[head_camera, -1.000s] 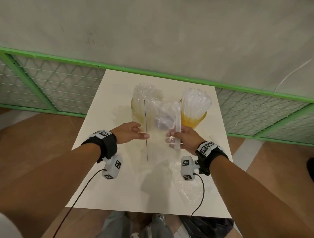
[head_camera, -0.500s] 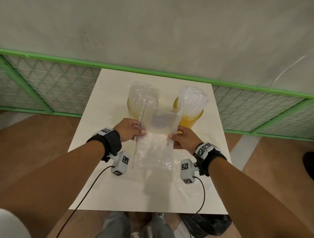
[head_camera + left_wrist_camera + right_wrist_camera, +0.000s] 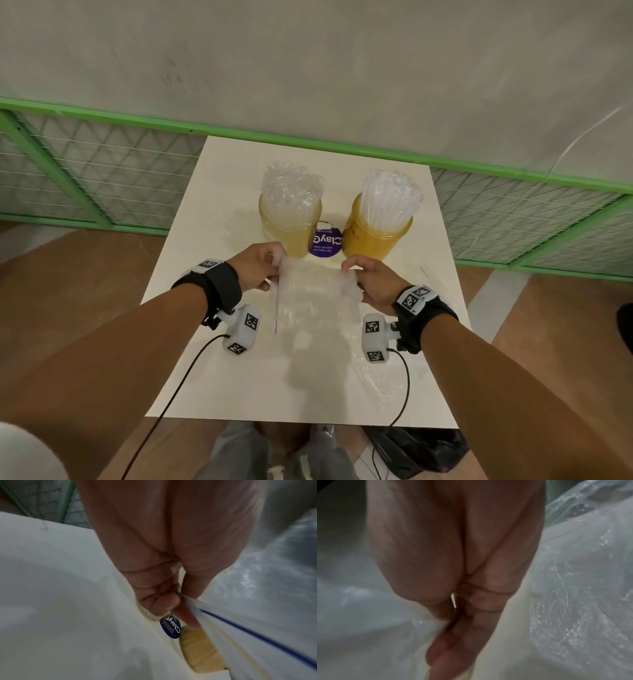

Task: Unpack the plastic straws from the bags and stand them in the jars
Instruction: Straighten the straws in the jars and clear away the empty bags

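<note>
Two jars (image 3: 290, 224) (image 3: 376, 229) of straws (image 3: 390, 197) on worktop (image 3: 219, 377); in front of them left hand (image 3: 257, 265) and right hand (image 3: 374, 279), fingers (image 3: 160, 601) pinching one clear bag (image 3: 317, 294) at opposite edges.

the bag (image 3: 317, 291) pinched between my left hand (image 3: 255, 265) and my right hand (image 3: 371, 281) is thin clear plastic, crinkled and glossy. the table (image 3: 212, 387) is smooth, matt cream. both jars (image 3: 375, 233) near its far edge look like translucent amber plastic with a soft sheen. the straws (image 3: 390, 197) are milky white plastic. the round label (image 3: 325, 243) is glossy purple.
</note>
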`<move>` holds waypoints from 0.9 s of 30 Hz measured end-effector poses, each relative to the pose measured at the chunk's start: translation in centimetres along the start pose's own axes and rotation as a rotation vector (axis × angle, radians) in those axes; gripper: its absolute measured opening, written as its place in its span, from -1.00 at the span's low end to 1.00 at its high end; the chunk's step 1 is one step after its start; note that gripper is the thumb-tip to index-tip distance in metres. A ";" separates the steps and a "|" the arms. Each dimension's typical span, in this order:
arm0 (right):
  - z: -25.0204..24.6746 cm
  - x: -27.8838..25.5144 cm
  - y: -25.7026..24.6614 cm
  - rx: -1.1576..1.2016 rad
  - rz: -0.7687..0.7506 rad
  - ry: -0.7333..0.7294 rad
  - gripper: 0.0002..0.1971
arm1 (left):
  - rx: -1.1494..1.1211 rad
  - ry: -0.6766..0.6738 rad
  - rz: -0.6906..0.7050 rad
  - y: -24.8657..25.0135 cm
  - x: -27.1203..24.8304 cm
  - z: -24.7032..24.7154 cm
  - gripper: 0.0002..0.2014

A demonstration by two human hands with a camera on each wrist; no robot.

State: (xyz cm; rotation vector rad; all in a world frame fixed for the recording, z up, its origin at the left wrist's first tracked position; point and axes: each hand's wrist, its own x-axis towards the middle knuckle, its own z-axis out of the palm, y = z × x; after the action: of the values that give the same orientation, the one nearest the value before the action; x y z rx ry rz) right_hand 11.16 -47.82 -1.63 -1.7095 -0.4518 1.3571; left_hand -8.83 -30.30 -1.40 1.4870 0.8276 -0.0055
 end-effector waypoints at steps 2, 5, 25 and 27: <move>0.1 0.0 0.1 -0.030 0.021 0.038 -0.63 | 0.018 -0.022 -0.019 0.0 0.0 0.1 -0.66; 0.1 0.1 0.3 0.043 0.039 0.083 -0.70 | 0.045 -0.047 -0.081 -0.1 -0.1 0.3 -0.60; 1.4 1.0 1.5 -0.183 -0.009 0.065 -0.81 | -0.093 0.114 -0.066 -0.4 0.5 1.5 -0.71; 1.2 1.3 1.6 -0.251 -0.080 0.113 -0.81 | -0.117 0.028 -0.115 -0.8 0.5 1.7 -0.69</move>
State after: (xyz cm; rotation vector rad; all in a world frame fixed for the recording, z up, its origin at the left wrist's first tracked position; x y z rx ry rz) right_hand 10.18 -47.22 -3.70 -1.9389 -0.6404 1.1785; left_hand -8.09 -31.63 -2.57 1.3311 0.9201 -0.0218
